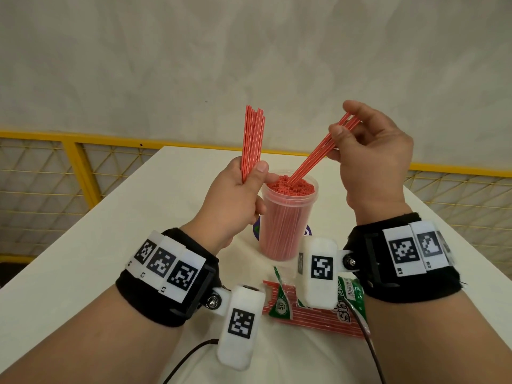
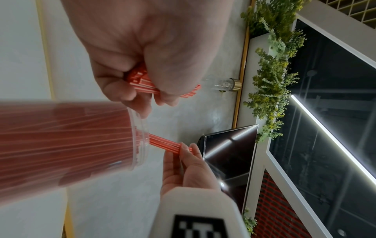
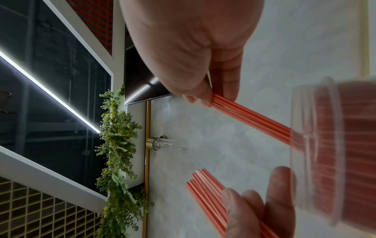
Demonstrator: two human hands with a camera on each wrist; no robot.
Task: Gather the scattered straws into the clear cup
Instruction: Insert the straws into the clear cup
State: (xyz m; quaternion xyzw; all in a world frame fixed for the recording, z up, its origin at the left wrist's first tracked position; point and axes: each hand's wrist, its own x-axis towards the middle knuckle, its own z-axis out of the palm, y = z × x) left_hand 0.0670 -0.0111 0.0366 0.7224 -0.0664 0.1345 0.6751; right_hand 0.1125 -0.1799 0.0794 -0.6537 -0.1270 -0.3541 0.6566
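Hands occupied the centre of the head view above a white table (image 1: pixel 155 195). Left hand (image 1: pixel 235 198), fingers and thumb curled, gripped an upright bundle of thin red straws (image 1: pixel 252 139) left of centre; their ribbed, pale-striped shafts rose well above the fist. Right hand (image 1: pixel 371 159), right of centre, pinched a smaller slanting bundle (image 1: pixel 318 153) between thumb and fingertips, its lower ends reaching in among the straw tops at the mouth of the clear cup (image 1: pixel 288 217). This cup, a smooth transparent plastic cylinder with a stepped rim, stood upright at the centre of the frame, between the two hands, densely packed with red straws. A left fingertip lay at its rim; contact could not be confirmed. Below the cup, at lower centre, a crinkled clear and green plastic straw packet (image 1: pixel 318 309) lay flat, partly hidden by the white wrist cameras. A yellow-framed mesh railing (image 1: pixel 69 167) crossed the frame behind the table.
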